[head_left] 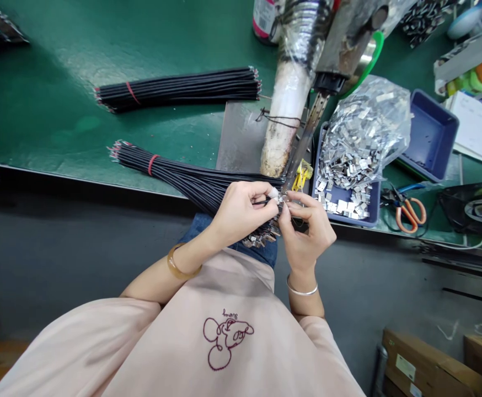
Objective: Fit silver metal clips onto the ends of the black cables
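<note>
My left hand (249,207) is closed in a pinch on a black cable, whose end lies between both hands. One of its fingertips has a white cover. My right hand (307,223) pinches at the same cable end, with thumb and forefinger together; the tiny shiny piece there is too small to make out. Right above the fingertips ends a brown metal rod (305,146) slanting down from a clamp. Under my left hand lies a bundle of black cables (175,172) with a red band, and cables with metal ends (261,237) hang over my lap.
Another banded cable bundle (183,91) lies farther back on the green table (51,110). A thick white tube (282,110) stands beside the rod. To the right are a blue tray (373,215) of small metal pieces, a plastic bag (369,121), orange-handled scissors (410,215) and a blue bin (431,138).
</note>
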{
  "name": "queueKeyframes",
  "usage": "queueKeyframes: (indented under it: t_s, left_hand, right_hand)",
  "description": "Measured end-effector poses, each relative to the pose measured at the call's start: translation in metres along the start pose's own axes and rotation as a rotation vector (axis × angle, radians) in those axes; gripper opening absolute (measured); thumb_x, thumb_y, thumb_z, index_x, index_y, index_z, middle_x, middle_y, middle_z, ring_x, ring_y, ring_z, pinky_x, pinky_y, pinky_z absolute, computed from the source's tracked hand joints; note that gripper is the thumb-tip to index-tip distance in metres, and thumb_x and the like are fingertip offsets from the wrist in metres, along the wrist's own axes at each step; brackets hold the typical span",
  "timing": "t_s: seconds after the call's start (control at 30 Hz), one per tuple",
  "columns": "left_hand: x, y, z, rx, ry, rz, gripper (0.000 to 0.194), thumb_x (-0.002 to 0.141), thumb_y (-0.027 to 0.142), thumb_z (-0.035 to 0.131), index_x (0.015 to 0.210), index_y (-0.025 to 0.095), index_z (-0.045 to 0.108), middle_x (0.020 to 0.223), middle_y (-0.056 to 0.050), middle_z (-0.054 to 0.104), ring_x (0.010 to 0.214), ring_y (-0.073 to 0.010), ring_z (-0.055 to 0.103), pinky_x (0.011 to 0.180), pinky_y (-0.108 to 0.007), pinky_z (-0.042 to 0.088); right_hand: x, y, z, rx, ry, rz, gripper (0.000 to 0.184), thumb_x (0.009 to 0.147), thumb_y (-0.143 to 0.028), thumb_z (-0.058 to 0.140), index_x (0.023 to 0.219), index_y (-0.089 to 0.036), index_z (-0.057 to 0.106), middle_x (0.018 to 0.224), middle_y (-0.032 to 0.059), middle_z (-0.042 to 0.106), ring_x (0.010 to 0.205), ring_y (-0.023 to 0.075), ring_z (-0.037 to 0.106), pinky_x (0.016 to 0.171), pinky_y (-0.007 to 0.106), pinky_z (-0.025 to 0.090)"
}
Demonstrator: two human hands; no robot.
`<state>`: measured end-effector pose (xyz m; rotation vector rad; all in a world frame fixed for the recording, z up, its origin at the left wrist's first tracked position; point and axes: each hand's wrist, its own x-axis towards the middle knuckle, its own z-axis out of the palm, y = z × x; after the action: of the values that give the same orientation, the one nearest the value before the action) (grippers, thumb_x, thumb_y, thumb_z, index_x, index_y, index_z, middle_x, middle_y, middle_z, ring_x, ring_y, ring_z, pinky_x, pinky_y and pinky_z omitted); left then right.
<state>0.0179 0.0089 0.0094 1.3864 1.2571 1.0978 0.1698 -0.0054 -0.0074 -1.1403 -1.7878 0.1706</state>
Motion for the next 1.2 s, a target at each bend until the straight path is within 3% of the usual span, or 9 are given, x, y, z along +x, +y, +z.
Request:
queueKeyframes:
  t_s: [0.37,0.8,1.2]
  left_hand:
    - [-0.001,0.003,0.004,-0.006,0.067,0.016,0.010,0.077,0.017,0.059,0.068,0.013,0.061,0.055,0.007,0.030,0.053,-0.0059,0.025,0.050,-0.021,0.022]
    - [-0.003,0.004,-0.001,0.040,-0.039,-0.008,0.013,0.078,0.017,0.059,0.068,0.012,0.064,0.057,0.006,0.030,0.056,-0.0066,0.026,0.051,-0.021,0.021]
    - [0.001,0.002,0.001,-0.007,0.021,0.006,0.012,0.078,0.019,0.059,0.067,0.013,0.060,0.056,0.007,0.028,0.055,-0.0067,0.024,0.052,-0.022,0.021]
  right_hand:
    - [0.006,-0.007,0.000,-0.035,0.014,-0.020,0.016,0.084,-0.009,0.071,0.087,-0.023,0.065,0.105,0.0029,0.077,0.098,0.0172,0.075,0.086,0.032,0.063]
    - [-0.007,-0.001,-0.005,-0.029,-0.012,-0.060,0.020,0.083,-0.005,0.070,0.093,-0.021,0.064,0.105,0.0055,0.077,0.097,0.0163,0.075,0.085,0.030,0.063]
    - [0.006,-0.007,-0.002,-0.061,0.008,-0.028,0.014,0.085,-0.009,0.071,0.089,-0.022,0.066,0.101,0.0026,0.077,0.094,0.0158,0.075,0.084,0.031,0.063]
